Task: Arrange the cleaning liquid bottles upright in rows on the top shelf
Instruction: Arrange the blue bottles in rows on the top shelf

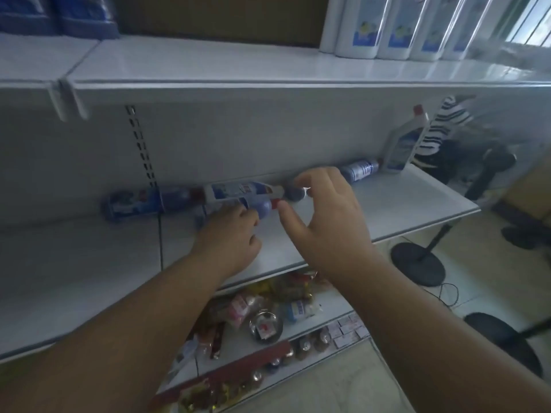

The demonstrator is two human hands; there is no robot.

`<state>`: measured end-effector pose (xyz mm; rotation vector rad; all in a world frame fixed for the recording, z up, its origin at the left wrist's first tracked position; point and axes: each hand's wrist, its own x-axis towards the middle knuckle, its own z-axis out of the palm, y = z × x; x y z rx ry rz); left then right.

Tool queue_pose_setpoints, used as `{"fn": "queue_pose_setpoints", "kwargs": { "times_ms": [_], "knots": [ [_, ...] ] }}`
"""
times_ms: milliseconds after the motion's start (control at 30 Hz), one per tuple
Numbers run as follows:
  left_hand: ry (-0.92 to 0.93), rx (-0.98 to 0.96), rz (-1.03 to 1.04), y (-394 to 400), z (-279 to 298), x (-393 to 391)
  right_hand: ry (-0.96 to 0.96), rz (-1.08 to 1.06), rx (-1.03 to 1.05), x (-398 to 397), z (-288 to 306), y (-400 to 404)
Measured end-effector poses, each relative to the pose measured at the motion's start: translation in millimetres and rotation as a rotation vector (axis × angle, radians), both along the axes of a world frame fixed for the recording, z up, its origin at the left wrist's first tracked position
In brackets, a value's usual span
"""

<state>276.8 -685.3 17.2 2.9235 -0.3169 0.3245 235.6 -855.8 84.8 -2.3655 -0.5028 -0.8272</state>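
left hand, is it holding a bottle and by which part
The left hand grips a lying bottle by its body, just behind the cap end. The right hand is spread open, holding nothing.

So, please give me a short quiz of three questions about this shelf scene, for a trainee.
1. True or false: the bottles on the top shelf stand upright.
2. Which hand is open near a red cap?
3. The bottle by the left hand is: A upright, B lying, C hanging.

Key: 1 true. 2 The right hand. 3 B.
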Motion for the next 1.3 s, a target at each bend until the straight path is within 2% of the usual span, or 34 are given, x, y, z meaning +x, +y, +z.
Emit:
{"fn": "queue_pose_setpoints", "kwargs": {
  "times_ms": [167,300,400,500,567,833,1000,1167,1300],
  "knots": [
    [-0.017,0.134,0.071,-15,-4,46,0.035,0.062,-0.005,50,-16,-25],
    [0.077,0.2,0.201,-5,-24,81,0.044,0.155,-0.037,105,-29,-33],
    [0.093,0.235,0.202,-3,-27,85,0.037,0.299,-0.037,144,-37,-31],
    [0.024,0.291,0.225,0,-31,77,0.079,0.425,-0.036,172,-45,-28],
    [0.105,0.268,0.278,-5,-31,71,0.138,0.486,-0.091,187,-48,-26],
    [0.244,0.009,0.519,-17,-37,5,0.272,0.636,-0.39,259,-56,11],
    [0.144,-0.276,0.684,-33,-28,-47,0.387,0.547,-0.759,270,-100,43],
    [0.09,-0.582,0.824,-46,-28,-74,0.291,0.408,-0.879,264,-119,47],
    [0.009,-0.798,0.844,-44,-32,-76,0.371,0.398,-0.981,257,-110,53]
  ]
}}
